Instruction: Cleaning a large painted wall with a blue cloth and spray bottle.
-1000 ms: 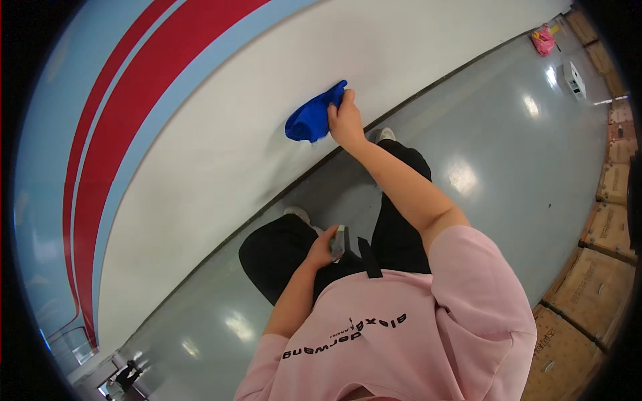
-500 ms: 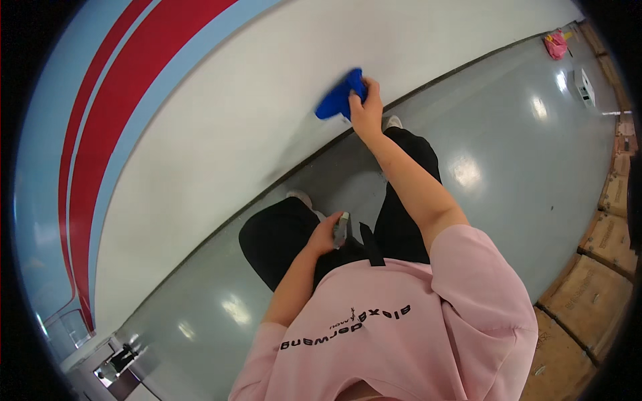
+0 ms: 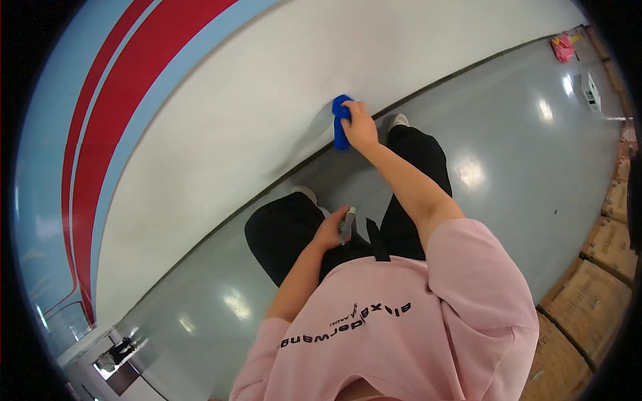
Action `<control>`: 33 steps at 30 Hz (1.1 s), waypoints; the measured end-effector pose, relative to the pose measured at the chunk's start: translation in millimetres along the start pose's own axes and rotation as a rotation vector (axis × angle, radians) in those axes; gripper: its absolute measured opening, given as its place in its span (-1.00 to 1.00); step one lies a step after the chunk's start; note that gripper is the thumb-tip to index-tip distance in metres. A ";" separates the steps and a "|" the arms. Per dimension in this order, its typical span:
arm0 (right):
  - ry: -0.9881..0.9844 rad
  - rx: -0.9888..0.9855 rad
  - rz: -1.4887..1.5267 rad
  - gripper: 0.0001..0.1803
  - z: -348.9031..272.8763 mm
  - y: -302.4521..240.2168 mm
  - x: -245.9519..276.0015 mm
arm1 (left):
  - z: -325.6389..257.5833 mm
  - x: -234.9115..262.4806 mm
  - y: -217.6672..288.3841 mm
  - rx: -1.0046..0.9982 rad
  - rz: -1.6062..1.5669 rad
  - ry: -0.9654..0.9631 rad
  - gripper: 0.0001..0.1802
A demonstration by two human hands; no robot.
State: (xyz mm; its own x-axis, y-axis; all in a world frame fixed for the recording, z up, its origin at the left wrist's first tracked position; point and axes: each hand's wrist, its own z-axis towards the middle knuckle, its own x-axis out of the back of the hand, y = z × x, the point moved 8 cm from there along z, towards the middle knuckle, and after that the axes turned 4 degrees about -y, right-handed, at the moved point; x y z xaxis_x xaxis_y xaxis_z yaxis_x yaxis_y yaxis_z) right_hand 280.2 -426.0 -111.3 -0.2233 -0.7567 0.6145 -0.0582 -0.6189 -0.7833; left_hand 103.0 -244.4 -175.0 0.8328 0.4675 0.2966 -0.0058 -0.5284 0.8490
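Right hand (image 3: 361, 127) clamped on blue cloth (image 3: 341, 120), pressed flat against lower part of white wall (image 3: 254, 100), just above grey floor (image 3: 508, 167). Left hand (image 3: 329, 234) closed around small grey spray bottle (image 3: 346, 224), held by the thigh, well apart from the wall. Risks as judged: cloth slipping from grip under hard wiping; bottle dropping onto glossy floor; loss of balance from the forward reach.
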 end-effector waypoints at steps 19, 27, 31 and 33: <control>-0.026 -0.207 -0.065 -0.65 -16.8 32.4 -12.0 | -5.0 1.3 4.1 -0.020 0.075 0.005 -0.17; -0.203 -0.830 1.395 -0.62 -120.2 36.5 -33.1 | -10.9 6.7 2.9 -0.003 0.083 -0.003 -0.17; -0.216 -0.805 1.415 -0.61 -116.8 3.3 -15.5 | -11.7 4.0 5.5 -0.055 0.073 0.001 -0.17; -0.042 -0.604 1.119 -0.63 -95.8 -24.2 11.9 | -13.6 5.8 6.3 -0.051 0.025 0.002 -0.17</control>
State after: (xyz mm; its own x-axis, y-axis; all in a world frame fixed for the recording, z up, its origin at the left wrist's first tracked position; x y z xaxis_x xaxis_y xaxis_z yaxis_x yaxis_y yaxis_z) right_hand 185.8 -399.9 -94.1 -0.4067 -0.8147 -0.4134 -0.2936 0.5450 -0.7854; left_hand 100.3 -235.4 -162.0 0.8309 0.4562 0.3186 -0.0548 -0.5028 0.8627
